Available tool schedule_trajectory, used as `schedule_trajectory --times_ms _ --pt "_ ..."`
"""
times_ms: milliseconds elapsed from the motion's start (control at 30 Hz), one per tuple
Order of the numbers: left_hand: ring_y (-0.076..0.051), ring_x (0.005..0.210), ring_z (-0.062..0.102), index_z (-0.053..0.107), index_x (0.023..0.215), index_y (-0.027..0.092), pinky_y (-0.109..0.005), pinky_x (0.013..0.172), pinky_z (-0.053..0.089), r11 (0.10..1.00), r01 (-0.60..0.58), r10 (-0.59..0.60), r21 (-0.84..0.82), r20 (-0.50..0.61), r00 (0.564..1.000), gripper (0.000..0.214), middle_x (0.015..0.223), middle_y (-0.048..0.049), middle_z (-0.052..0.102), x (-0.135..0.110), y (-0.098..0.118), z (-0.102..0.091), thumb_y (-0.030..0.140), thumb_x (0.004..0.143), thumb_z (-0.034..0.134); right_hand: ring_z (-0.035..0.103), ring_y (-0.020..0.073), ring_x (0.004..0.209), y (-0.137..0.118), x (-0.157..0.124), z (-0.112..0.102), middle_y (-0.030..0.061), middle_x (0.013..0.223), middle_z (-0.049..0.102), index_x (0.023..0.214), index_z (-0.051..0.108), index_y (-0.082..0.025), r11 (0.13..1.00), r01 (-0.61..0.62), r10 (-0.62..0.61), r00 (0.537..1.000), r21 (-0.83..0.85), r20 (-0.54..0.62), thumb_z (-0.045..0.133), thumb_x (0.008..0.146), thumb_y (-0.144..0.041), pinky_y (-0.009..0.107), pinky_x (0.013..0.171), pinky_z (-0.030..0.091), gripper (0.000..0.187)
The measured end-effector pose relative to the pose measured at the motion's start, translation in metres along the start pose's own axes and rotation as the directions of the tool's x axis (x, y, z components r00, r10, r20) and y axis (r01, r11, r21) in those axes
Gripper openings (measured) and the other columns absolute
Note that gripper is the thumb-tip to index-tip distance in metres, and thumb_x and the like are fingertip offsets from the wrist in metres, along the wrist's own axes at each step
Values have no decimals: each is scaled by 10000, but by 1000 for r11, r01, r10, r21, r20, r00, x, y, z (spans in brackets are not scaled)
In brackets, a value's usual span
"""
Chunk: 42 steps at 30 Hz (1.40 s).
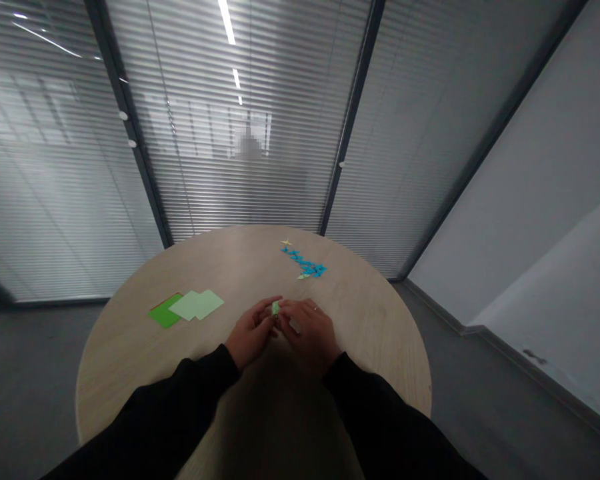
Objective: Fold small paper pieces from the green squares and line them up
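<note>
Over the middle of the round wooden table [130,373], my left hand [250,333] and my right hand [310,332] meet, fingers pinched together on a small folded piece of light green paper [275,307]. Only a bit of the paper shows between the fingertips. A ring sits on one finger of my right hand. Both arms wear black sleeves.
Several green paper squares [187,307] lie overlapped on the left of the table. A cluster of small blue folded paper pieces [306,263] and a pale yellow one [286,243] lie at the far side. Glass walls with blinds stand behind the table; a grey wall is at the right.
</note>
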State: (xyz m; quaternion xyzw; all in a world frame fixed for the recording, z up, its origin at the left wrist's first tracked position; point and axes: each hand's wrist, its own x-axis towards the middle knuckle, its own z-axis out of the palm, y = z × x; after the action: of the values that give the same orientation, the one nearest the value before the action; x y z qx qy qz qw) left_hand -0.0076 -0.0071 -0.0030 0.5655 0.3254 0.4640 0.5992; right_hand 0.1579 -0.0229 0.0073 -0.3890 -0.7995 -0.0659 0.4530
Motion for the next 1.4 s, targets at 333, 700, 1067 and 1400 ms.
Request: schedule_trajectory --times_ms 333,700,1067,1400 --pt "-180 774 640 518 1343 141 -350 753 539 996 -49 55 80 -68 996 524 921 -60 689 -5 4 5 444 917 539 660 209 904 -7 1 -2 54 1054 758 1000 668 -194 964 172 -166 985 -203 47 544 977 -205 344 806 514 126" --pt "-191 801 658 561 1234 150 -349 792 527 952 -147 167 268 -52 985 368 871 -59 702 1 -7 0 370 945 500 631 255 952 -6 -1 6 83 1034 720 1028 630 -190 990 -59 60 998 -129 3 589 892 -228 392 867 500 148" --pt "-185 666 653 641 1142 146 -289 622 492 870 -97 146 483 -64 987 372 751 -48 715 -5 7 7 414 945 474 675 211 808 -4 2 9 74 947 717 1044 661 -190 901 -398 388 917 174 90 605 877 -258 344 745 542 189" --pt "-199 724 665 685 1089 151 -302 679 494 870 -76 107 487 -36 994 362 798 -67 735 -3 8 4 411 936 484 705 177 694 6 1 11 29 780 710 897 644 -183 617 -619 587 773 486 240 684 811 -291 280 643 562 144"
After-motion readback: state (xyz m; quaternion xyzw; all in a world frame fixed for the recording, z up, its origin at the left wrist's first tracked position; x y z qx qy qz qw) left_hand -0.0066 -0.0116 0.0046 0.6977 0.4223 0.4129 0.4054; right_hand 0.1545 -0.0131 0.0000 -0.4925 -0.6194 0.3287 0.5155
